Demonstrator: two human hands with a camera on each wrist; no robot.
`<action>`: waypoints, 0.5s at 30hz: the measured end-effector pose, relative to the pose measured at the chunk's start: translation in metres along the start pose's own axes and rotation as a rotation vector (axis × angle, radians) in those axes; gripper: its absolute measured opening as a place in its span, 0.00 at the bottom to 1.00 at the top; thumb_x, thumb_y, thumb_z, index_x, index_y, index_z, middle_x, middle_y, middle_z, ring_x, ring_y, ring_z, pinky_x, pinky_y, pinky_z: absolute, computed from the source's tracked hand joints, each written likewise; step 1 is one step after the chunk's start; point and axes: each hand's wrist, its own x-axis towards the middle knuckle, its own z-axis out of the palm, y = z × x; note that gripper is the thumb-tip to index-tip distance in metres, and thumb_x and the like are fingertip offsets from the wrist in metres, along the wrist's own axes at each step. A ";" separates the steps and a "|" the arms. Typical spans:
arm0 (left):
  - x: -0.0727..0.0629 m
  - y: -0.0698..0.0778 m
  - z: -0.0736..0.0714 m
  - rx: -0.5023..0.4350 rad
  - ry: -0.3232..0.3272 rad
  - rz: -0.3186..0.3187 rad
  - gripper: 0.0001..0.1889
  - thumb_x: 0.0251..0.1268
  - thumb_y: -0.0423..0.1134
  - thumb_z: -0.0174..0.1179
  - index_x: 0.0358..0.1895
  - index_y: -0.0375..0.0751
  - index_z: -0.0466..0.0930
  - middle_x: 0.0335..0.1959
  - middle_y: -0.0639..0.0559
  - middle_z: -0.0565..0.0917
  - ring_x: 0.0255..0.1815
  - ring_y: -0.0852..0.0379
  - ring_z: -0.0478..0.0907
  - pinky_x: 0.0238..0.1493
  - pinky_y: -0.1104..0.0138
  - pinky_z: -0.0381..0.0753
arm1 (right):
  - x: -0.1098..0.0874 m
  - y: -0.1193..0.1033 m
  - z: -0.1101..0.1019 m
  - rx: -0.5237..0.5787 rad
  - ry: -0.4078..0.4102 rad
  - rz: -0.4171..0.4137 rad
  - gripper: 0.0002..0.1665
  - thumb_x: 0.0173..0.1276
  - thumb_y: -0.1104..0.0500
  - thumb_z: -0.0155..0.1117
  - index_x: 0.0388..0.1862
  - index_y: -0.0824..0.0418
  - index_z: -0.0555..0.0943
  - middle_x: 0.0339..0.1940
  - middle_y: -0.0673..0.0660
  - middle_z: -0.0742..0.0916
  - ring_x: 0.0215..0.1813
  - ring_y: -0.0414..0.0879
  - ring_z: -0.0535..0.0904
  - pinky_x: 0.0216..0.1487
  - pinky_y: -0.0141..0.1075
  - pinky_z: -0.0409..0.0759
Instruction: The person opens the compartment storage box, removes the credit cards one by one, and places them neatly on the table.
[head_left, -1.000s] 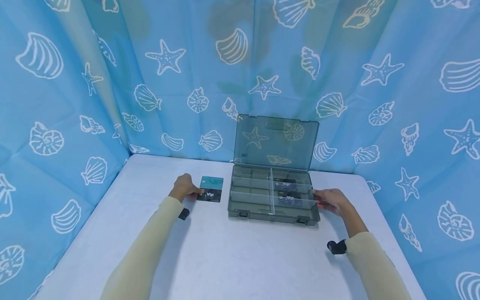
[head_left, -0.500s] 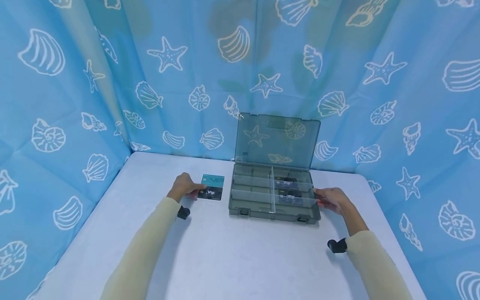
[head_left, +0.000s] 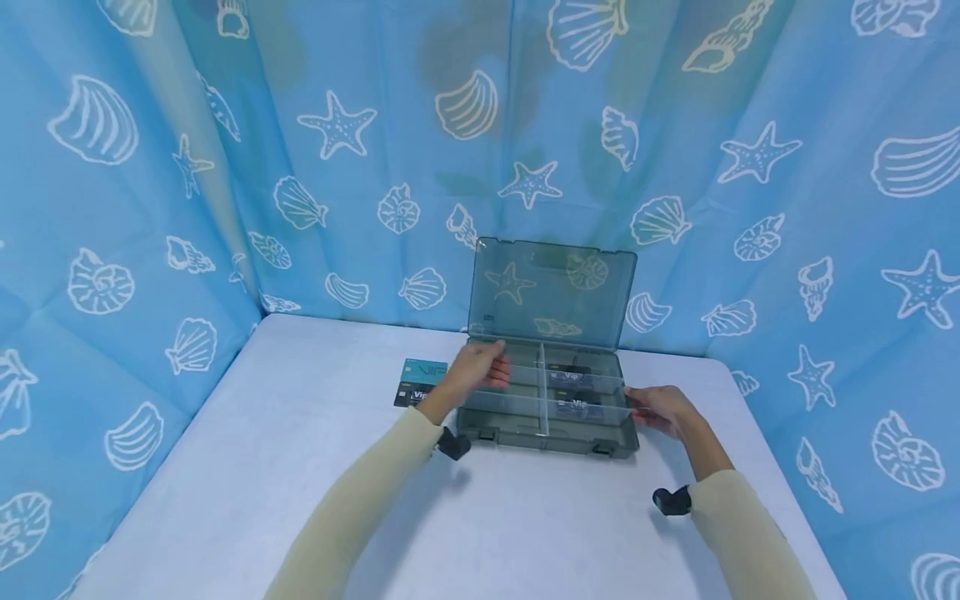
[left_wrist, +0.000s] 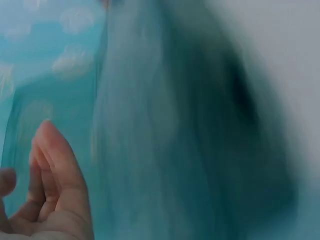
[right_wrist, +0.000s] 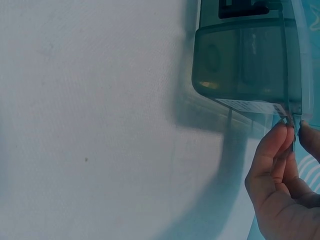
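Note:
A grey-green see-through compartment box [head_left: 498, 422] stands on the table with its lid [head_left: 553, 292] raised. My left hand [head_left: 478, 367] hovers over the box's left compartments, fingers slightly bent and the thumb apart from them; nothing is in its grasp. At the box's right side, my right hand [head_left: 662, 406] pinches the edge of the wall between thumb and fingers, as the right wrist view also shows. Two dark Vip cards, a rear one [head_left: 570, 375] and a front one [head_left: 579, 406], lie in the right-hand compartments behind clear dividers.
Left of the box, a teal VIP card [head_left: 423, 369] and a black Vip card [head_left: 407, 394] lie on the white table [head_left: 555, 525]; my left forearm partly covers the black one. A blue shell-print curtain [head_left: 360, 217] encloses the table's back and sides.
My left hand has left the black Vip card and moved right, over the box. The two cards stay on the table. My right hand keeps its hold on the box's side.

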 end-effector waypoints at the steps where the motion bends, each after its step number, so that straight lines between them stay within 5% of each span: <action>1: 0.002 -0.002 0.014 -0.056 -0.032 -0.014 0.26 0.77 0.51 0.48 0.51 0.25 0.78 0.43 0.35 0.83 0.42 0.46 0.84 0.51 0.54 0.82 | 0.000 0.000 -0.001 -0.002 0.006 0.002 0.31 0.73 0.53 0.59 0.64 0.75 0.67 0.40 0.59 0.79 0.36 0.46 0.79 0.40 0.33 0.83; 7: 0.010 -0.001 0.067 -0.266 -0.152 -0.077 0.41 0.75 0.62 0.40 0.65 0.21 0.66 0.61 0.27 0.74 0.64 0.36 0.71 0.66 0.51 0.68 | 0.002 0.001 -0.002 -0.007 0.012 -0.005 0.33 0.73 0.51 0.60 0.65 0.74 0.67 0.40 0.58 0.79 0.36 0.44 0.79 0.41 0.33 0.83; 15: 0.009 -0.001 0.078 -0.255 -0.182 -0.200 0.43 0.77 0.62 0.34 0.69 0.18 0.56 0.65 0.25 0.68 0.68 0.35 0.66 0.70 0.51 0.62 | -0.001 0.006 0.000 0.018 -0.003 -0.015 0.30 0.74 0.53 0.59 0.63 0.74 0.68 0.39 0.58 0.78 0.35 0.44 0.80 0.40 0.32 0.83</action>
